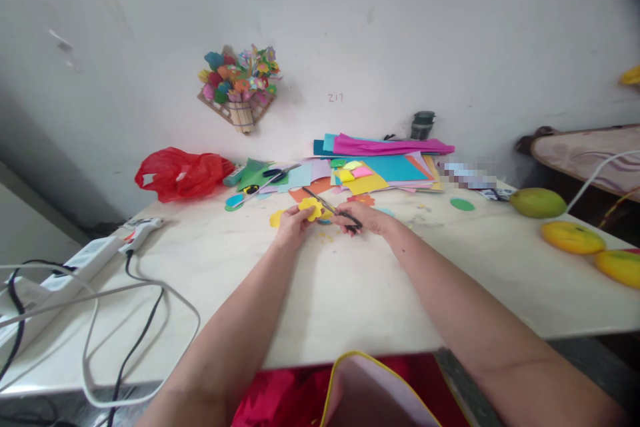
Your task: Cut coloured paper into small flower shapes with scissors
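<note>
My left hand (294, 223) pinches a yellow paper flower (311, 209) with scalloped petals, held above the table. My right hand (364, 215) is closed around the black handles of a pair of scissors (327, 205), whose blades point up and left just beside the flower. Under and behind the hands lie an orange paper flower (362, 200) and a yellow paper piece (277, 218). Small yellow scraps (325, 238) are scattered on the table just below the flower.
Coloured paper sheets (400, 170) are piled along the wall. A second pair of scissors (275, 174) and a red plastic bag (180, 174) lie at the left back. Power strips (87, 260) with looping cables occupy the left edge. A green mango (538, 202) and yellow fruits (573, 238) sit at the right.
</note>
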Motion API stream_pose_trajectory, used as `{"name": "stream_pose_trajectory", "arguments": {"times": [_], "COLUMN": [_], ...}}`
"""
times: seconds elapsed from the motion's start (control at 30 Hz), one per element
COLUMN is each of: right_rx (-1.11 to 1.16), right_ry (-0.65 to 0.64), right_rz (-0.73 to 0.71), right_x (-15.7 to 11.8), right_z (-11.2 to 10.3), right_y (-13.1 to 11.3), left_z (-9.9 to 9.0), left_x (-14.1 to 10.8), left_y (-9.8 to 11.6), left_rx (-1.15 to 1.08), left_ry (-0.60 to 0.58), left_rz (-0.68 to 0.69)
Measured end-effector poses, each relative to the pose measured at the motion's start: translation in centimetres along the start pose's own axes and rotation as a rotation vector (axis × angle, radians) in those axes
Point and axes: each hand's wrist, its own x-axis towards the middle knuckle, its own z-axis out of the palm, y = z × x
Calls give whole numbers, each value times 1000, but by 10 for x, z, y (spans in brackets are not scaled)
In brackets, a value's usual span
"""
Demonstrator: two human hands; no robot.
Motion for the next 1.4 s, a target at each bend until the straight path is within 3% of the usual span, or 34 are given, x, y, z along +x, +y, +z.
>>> {"name": "stream_pose_trajectory", "arguments": {"times": [1.1,1.4], "right_rx": [34,38], "right_ry": [25,-64], "right_rz": [12,-7], "right_x": [9,-3], "right_z": [-1,-7], "right_y": [12,2], "left_z": [2,-1], "left_x": [-1,-1], "left_y": [1,1], "left_rx": [4,0], "left_ry": [8,-14], "left_rz": [-3,12]}}
